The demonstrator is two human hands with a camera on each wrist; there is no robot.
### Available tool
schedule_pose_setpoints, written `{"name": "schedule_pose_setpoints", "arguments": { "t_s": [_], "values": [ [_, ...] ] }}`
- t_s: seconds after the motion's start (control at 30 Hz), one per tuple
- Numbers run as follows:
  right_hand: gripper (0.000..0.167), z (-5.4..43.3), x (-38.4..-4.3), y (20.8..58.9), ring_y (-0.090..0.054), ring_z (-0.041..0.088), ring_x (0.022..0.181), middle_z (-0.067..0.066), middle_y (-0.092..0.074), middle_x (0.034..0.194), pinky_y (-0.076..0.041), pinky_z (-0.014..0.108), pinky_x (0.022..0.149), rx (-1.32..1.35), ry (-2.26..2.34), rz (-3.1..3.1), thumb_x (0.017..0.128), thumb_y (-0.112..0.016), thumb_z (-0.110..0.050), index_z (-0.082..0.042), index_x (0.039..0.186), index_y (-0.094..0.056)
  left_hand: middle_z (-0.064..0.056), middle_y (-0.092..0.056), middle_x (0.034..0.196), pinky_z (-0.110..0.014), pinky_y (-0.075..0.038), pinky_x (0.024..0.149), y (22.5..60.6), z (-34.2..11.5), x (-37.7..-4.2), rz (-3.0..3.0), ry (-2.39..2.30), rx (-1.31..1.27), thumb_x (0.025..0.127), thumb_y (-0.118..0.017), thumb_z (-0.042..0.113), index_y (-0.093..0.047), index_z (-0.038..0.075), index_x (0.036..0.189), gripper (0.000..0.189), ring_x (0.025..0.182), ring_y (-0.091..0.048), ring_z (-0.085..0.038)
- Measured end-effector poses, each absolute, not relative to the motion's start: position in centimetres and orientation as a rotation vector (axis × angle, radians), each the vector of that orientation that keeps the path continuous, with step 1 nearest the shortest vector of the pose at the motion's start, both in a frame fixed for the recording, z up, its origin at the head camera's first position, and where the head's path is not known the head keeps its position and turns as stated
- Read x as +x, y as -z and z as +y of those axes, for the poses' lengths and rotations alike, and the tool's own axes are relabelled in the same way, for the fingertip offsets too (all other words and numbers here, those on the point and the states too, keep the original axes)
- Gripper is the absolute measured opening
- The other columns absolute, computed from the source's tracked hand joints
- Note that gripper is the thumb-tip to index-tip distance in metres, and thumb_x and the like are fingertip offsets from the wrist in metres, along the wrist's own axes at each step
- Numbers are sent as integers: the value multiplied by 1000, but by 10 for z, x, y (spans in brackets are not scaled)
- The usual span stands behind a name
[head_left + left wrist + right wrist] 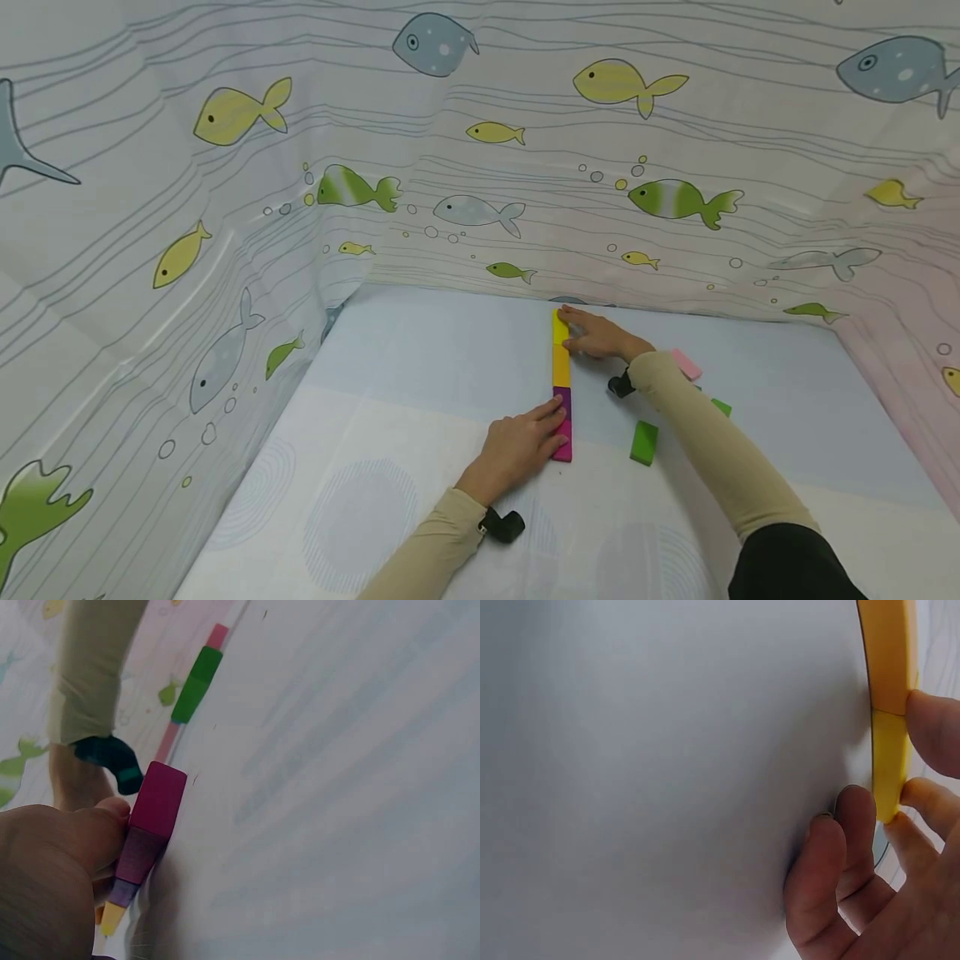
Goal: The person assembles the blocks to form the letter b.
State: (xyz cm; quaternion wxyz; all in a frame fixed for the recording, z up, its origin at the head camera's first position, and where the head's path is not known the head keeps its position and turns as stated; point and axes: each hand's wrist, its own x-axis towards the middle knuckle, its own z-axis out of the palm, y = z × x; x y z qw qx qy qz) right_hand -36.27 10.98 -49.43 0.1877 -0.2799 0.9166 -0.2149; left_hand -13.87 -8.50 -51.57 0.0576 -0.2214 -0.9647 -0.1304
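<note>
A straight row of blocks runs away from me on the tabletop: a magenta block (561, 452) nearest, then a purple block (566, 395), an orange block (561, 367) and a yellow block (560, 327) farthest. From the left, my left hand (516, 446) rests its extended fingers on the purple and magenta blocks; its thumb (112, 814) is beside the magenta one in the left wrist view. My right hand (603, 336) touches the yellow block from the right. In the right wrist view, its thumb (934, 727) lies by the orange-yellow joint, with fingertips at the yellow block's far end.
Right of the row lie a green block (644, 442), another green block (722, 407) partly behind the right sleeve, and a pink block (686, 364). A fish-printed sheet (540, 167) walls the table's back and sides.
</note>
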Motion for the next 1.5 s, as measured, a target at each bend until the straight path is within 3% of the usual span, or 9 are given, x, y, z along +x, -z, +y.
{"name": "schedule_pose_setpoints", "arguments": {
  "t_s": [0.2, 1.07, 1.5],
  "values": [
    [74, 110, -359, 492, -20, 42, 163, 10, -16, 179, -14, 64, 129, -771, 609, 2593, 105, -57, -34, -11, 169, -28, 12, -55, 159, -21, -47, 54, 518, -85, -139, -2928, 395, -663, 106, -62, 46, -64, 26, 149, 47, 97, -80, -21],
    [74, 108, -359, 497, -20, 41, 163, 11, -11, 179, -17, 65, 128, -796, 540, 2620, 106, -50, -36, -11, 170, -22, 10, -55, 159, -24, -50, 55, 522, -84, -141, -2907, 397, -673, 107, -62, 45, -65, 25, 148, 46, 101, -79, -21],
    [74, 114, -358, 496, -13, 46, 163, 13, -6, 180, -10, 70, 127, -786, 654, 2560, 109, -49, -40, -13, 171, -19, 11, -55, 159, -26, -53, 58, 523, -85, -140, -2907, 392, -673, 107, -61, 46, -64, 26, 149, 47, 106, -78, -20]
  ]
}}
